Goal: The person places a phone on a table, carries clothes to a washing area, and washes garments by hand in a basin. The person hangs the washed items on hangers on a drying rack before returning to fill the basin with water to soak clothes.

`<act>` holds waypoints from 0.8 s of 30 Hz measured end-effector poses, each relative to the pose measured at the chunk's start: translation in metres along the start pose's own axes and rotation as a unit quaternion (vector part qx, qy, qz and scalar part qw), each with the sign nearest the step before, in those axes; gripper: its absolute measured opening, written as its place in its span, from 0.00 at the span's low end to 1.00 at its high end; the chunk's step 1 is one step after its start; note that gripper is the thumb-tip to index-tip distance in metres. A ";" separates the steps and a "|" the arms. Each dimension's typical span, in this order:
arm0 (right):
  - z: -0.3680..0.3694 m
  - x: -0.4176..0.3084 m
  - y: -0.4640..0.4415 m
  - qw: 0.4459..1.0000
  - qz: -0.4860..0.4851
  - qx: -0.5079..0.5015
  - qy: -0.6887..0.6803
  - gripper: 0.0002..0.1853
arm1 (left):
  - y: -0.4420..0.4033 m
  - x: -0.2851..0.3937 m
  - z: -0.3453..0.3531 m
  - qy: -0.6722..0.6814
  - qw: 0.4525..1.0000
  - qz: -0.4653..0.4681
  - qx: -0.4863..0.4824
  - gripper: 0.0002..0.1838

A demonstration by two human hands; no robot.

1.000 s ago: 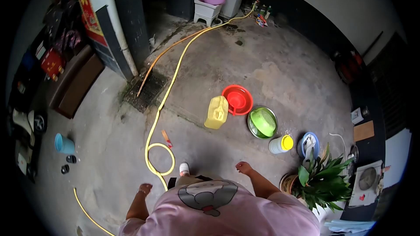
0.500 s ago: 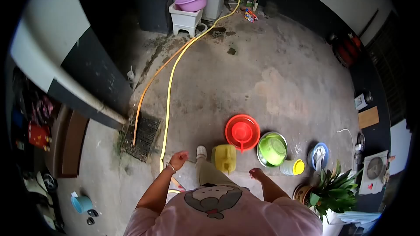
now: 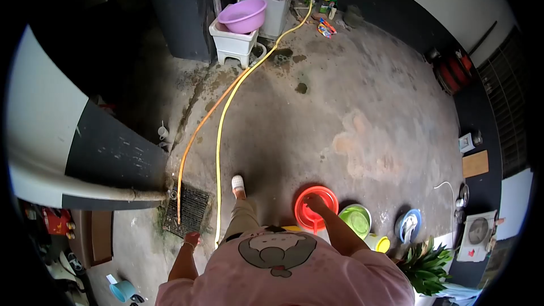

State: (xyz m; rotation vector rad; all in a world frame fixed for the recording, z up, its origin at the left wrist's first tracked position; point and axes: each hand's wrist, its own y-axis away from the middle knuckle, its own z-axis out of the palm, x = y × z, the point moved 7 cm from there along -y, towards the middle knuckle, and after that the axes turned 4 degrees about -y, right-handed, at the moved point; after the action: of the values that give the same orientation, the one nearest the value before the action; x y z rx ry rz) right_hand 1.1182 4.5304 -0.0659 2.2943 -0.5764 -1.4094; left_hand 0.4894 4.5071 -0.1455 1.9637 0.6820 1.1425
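Note:
My left hand [image 3: 192,239] hangs low at my side, loosely open, near the floor drain grate [image 3: 191,209], with nothing seen in it. My right hand [image 3: 311,200] shows above the red basin [image 3: 298,215]; its fingers are dark and unclear, and contact with the basin cannot be judged. Beside that basin is a green basin [image 3: 357,220] set in a metal one. A yellow-lidded tub [image 3: 381,243] stands close by. The yellow container [image 3: 292,228] is mostly hidden by my body. My left foot, in a white clog [image 3: 237,182], is forward.
A yellow hose [image 3: 220,153] and an orange hose [image 3: 195,130] run along the floor. Farther off, a purple basin [image 3: 243,16] rests on a white sink [image 3: 229,42]. At right are a blue basin [image 3: 418,224], a potted plant [image 3: 428,272] and a wooden board [image 3: 475,164].
I have moved forward, so the basins sit closer to my body. My left hand has swung back and down; my right hand has swung forward over the red basin. My left foot is farther ahead.

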 end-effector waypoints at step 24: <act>-0.279 -0.052 -0.376 0.926 0.348 0.068 -0.128 0.13 | -0.381 0.821 0.050 0.039 0.982 0.146 -0.114 0.15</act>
State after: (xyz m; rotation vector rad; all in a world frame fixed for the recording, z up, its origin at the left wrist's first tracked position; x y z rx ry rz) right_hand 1.4015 4.9046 -0.1063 1.7101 -1.4358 -1.3163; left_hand 0.8821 5.3205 -0.0734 1.8687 0.2899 1.4125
